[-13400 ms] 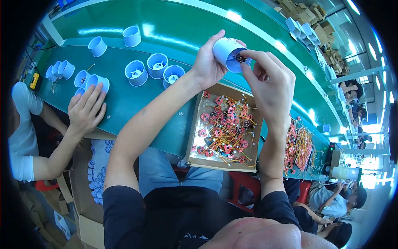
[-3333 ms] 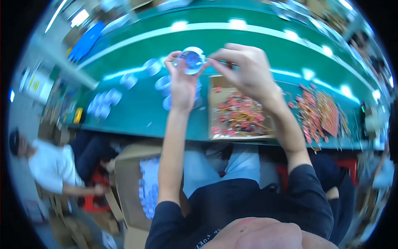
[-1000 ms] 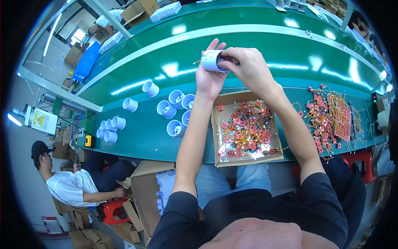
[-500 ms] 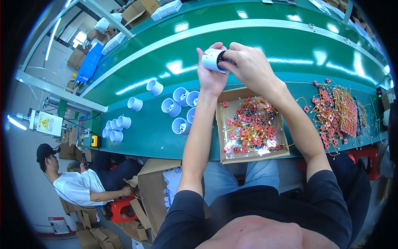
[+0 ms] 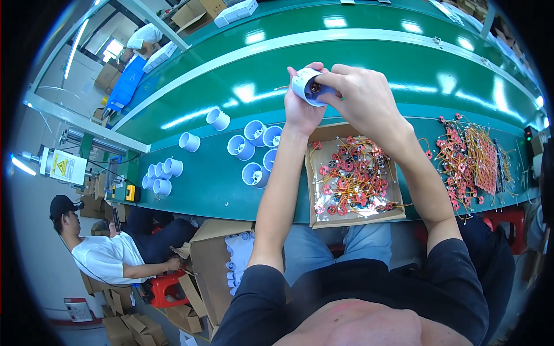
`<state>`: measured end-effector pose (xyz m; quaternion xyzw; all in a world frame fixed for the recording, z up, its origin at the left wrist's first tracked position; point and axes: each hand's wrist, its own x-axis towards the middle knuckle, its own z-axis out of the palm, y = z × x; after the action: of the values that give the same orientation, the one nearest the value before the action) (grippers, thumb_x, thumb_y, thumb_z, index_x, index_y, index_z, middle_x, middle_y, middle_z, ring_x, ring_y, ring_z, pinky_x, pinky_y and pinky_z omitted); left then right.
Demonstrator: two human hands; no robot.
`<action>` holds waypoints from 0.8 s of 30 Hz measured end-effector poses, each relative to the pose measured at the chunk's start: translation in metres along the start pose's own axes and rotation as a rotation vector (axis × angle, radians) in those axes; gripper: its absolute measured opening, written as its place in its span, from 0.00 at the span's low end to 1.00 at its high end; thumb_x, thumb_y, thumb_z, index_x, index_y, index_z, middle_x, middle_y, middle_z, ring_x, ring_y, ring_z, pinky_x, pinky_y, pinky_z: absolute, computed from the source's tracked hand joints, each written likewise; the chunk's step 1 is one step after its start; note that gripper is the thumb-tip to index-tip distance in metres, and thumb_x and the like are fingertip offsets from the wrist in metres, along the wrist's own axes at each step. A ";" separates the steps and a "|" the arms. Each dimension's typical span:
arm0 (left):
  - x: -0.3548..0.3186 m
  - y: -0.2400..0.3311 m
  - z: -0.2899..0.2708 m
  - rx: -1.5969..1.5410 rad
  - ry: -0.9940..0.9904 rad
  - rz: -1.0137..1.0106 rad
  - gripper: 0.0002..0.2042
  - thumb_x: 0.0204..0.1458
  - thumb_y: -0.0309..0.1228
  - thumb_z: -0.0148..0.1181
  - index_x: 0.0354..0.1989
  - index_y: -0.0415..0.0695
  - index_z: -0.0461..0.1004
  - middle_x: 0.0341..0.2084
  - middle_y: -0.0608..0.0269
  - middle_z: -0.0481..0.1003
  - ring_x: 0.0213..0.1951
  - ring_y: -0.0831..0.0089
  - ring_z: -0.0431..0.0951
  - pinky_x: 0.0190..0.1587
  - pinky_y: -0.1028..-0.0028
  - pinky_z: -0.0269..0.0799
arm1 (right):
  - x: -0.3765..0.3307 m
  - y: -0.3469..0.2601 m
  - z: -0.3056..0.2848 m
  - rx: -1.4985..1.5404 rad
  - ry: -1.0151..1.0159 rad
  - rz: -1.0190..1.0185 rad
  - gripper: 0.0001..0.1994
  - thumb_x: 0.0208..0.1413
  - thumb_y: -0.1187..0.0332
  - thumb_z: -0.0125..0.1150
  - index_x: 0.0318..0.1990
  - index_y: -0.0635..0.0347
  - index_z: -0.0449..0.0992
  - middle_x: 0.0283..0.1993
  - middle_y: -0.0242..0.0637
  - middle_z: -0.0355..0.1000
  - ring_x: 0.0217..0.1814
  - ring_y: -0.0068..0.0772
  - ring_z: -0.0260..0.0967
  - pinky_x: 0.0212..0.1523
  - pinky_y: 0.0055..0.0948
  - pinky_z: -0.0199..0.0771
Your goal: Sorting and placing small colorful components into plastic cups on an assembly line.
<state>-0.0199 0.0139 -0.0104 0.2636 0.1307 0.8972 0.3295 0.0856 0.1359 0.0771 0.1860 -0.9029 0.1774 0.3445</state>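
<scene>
The left hand (image 5: 303, 113) is gripping a white cup (image 5: 299, 84), far of the cardboard tray (image 5: 358, 221); the right hand (image 5: 369, 98) is reaching into its mouth, pinch indeterminable.

I'm holding 1 wht. cup (image 5: 298, 84); I'm counting 12 vis. bench cups (image 5: 189, 142), 1 cardbd. tray (image 5: 358, 221), 1 yel. box (image 5: 132, 194).

At nine o'clock, a yellow triangular warning sign (image 5: 60, 167) stands on a white machine housing (image 5: 79, 174); its lettering is too small.
</scene>
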 end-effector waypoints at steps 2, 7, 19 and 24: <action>0.000 0.001 0.001 0.002 -0.017 -0.007 0.29 0.62 0.55 0.33 0.52 0.41 0.67 0.44 0.56 0.74 0.47 0.64 0.75 0.51 0.65 0.72 | 0.002 -0.004 0.004 0.005 0.034 -0.027 0.07 0.46 0.66 0.63 0.31 0.58 0.78 0.28 0.38 0.72 0.30 0.42 0.73 0.30 0.37 0.71; -0.005 0.000 0.010 0.039 0.032 0.013 0.30 0.61 0.58 0.33 0.49 0.42 0.68 0.42 0.58 0.74 0.46 0.65 0.75 0.49 0.66 0.72 | -0.001 0.002 0.020 0.055 0.073 0.012 0.06 0.45 0.67 0.64 0.31 0.57 0.79 0.26 0.36 0.70 0.29 0.40 0.70 0.28 0.37 0.69; -0.004 0.004 0.007 -0.103 -0.016 -0.108 0.28 0.62 0.56 0.30 0.43 0.42 0.68 0.39 0.57 0.72 0.43 0.63 0.74 0.45 0.64 0.73 | 0.001 0.009 0.024 0.049 0.106 -0.106 0.04 0.44 0.66 0.63 0.26 0.54 0.80 0.24 0.32 0.73 0.29 0.39 0.70 0.30 0.35 0.63; -0.002 0.003 0.005 -0.126 -0.053 -0.147 0.29 0.62 0.56 0.29 0.43 0.41 0.68 0.40 0.55 0.72 0.44 0.60 0.74 0.46 0.64 0.73 | 0.005 0.008 0.011 -0.005 0.035 -0.107 0.05 0.43 0.65 0.64 0.25 0.55 0.79 0.27 0.35 0.74 0.30 0.41 0.70 0.33 0.35 0.66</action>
<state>-0.0173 0.0103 -0.0055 0.2555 0.0843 0.8698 0.4136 0.0725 0.1371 0.0710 0.2301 -0.8860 0.1596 0.3696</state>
